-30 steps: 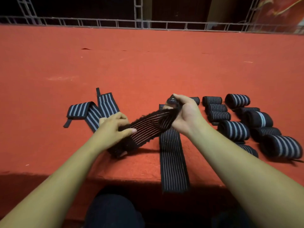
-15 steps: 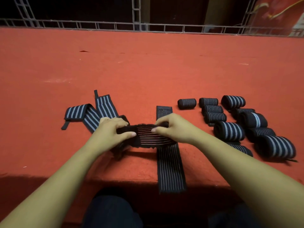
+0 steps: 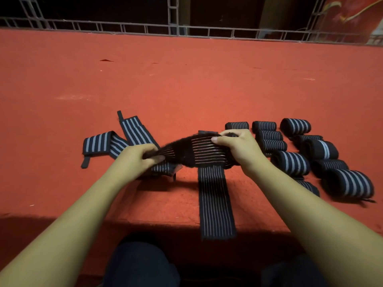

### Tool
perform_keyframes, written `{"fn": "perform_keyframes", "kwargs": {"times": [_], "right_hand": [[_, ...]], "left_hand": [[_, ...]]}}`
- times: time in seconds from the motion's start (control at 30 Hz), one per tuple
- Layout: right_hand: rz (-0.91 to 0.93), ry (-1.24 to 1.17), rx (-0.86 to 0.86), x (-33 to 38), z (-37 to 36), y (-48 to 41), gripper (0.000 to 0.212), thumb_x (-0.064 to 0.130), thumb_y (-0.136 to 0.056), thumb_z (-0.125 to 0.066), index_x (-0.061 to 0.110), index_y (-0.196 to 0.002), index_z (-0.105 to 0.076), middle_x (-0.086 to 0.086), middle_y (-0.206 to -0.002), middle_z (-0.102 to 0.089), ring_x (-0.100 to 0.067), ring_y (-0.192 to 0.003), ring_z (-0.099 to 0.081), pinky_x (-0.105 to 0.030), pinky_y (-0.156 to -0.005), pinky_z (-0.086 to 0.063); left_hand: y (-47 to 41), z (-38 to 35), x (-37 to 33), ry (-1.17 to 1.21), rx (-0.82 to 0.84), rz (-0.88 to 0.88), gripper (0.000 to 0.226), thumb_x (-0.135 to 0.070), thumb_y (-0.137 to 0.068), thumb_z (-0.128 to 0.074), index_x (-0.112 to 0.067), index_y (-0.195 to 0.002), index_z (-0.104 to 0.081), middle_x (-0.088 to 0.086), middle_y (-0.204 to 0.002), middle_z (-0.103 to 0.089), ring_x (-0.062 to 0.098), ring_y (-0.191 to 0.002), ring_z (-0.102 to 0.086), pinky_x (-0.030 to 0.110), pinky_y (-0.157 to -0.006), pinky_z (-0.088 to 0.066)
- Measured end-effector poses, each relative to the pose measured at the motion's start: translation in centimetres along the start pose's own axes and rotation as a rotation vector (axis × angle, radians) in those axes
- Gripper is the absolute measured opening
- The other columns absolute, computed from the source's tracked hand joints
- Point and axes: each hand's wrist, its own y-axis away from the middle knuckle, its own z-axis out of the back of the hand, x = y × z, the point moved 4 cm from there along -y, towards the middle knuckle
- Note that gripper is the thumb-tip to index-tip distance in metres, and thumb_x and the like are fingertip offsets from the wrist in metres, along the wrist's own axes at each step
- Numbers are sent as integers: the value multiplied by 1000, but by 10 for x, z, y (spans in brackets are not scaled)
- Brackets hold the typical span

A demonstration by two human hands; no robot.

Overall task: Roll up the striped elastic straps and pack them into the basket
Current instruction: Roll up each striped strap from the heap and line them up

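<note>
A black strap with thin pale stripes [image 3: 196, 151] is stretched between both hands just above the red surface. My left hand [image 3: 134, 160] grips its left end. My right hand [image 3: 238, 148] curls over its right end, where a small roll is partly hidden under the fingers. Beneath it a second thin-striped strap [image 3: 214, 204] lies flat, running toward me and hanging over the front edge. Two unrolled wide-striped straps [image 3: 116, 139] lie to the left. Several rolled straps [image 3: 290, 162] sit in rows at the right. No basket is in view.
The red carpeted platform [image 3: 186, 79] stretches far back to a metal truss rail [image 3: 186, 30]. Its front edge drops off just before my knees [image 3: 141, 264]. A small dark scrap [image 3: 105, 60] lies far back left.
My right hand dropped low beside the left, then rose and moved right again, so the strap is pulled out longer between the hands. The left hand stayed roughly in place.
</note>
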Motion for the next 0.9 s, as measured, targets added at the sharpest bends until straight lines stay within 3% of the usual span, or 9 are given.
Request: {"fn": "perform_keyframes", "kwargs": {"times": [0.17, 0.3, 0.37, 0.43, 0.5, 0.57, 0.63, 0.77, 0.9], "right_hand": [[-36, 277, 74, -15, 2, -3, 16, 12, -88, -72, 8, -74, -66, 2, -55, -56, -11, -46, -51, -19, -42, -38], [-106, 435, 247, -24, 4, -3, 17, 18, -81, -82, 12, -78, -66, 3, -61, -63, -13, -53, -59, -29, -49, -49], [-161, 575, 387, -26, 5, 0, 35, 25, -73, -88, 14, -100, -69, -1, -82, -71, -14, -73, -66, -42, -69, -58], [-155, 817, 473, -26, 3, 3, 74, 38, -68, -90, 26, -133, -57, 4, -113, -65, -11, -101, -62, -33, -91, -52], [-23, 869, 446, -18, -9, 5, 93, 44, -68, -89, 32, -147, -42, 4, -132, -56, -5, -110, -55, -20, -95, -39], [129, 844, 458, -11, -28, 8, 91, 41, -72, -87, 32, -149, -41, -1, -137, -55, -2, -99, -54, -17, -90, -37], [224, 1001, 529, -15, -49, 11, 87, 41, -75, -84, 32, -149, -40, -4, -138, -55, -14, -113, -56, -23, -98, -40], [247, 1320, 483, -34, -72, 12, 58, 54, -88, -66, 35, -140, -49, -8, -128, -62, -33, -124, -51, -43, -101, -43], [325, 966, 382, -32, -78, 12, 19, 36, -96, -60, 19, -95, -69, -6, -90, -71, -30, -95, -63, -40, -80, -48]], "left_hand": [[8, -3, 22, 59, 80, 22, 32, -65, -76, -69, -33, -78, -69, -3, -78, -58, 12, -80, -56, 37, -77, -43], [13, -1, 10, 114, -45, -70, 23, -47, -85, -65, -28, -91, -77, -16, -106, -57, 11, -108, -51, 38, -97, -36], [15, 2, -8, 244, -23, -82, 21, -38, -92, -64, -22, -86, -75, -13, -97, -66, 8, -97, -61, 31, -90, -44], [16, 3, -24, 292, 30, -90, 28, -31, -100, -59, -21, -77, -72, -3, -81, -71, 11, -80, -65, 27, -76, -47], [14, 1, -38, 203, 86, -138, 31, -31, -100, -56, -23, -74, -70, -1, -71, -69, 12, -69, -62, 25, -67, -44], [10, -6, -44, 114, 152, -190, 21, -34, -97, -60, -28, -79, -69, -7, -75, -67, 8, -72, -61, 23, -68, -41], [9, -13, -41, 101, 187, -212, 6, -34, -91, -70, -30, -88, -66, -14, -88, -66, 2, -87, -61, 24, -78, -44], [14, -20, -26, 34, 116, -218, 35, -26, -81, -81, -29, -103, -54, -19, -104, -51, -2, -100, -51, 38, -93, -45], [23, -25, -15, 50, 31, -205, 42, -28, -83, -78, -34, -115, -52, -22, -111, -48, -8, -110, -47, 39, -97, -37]]}}
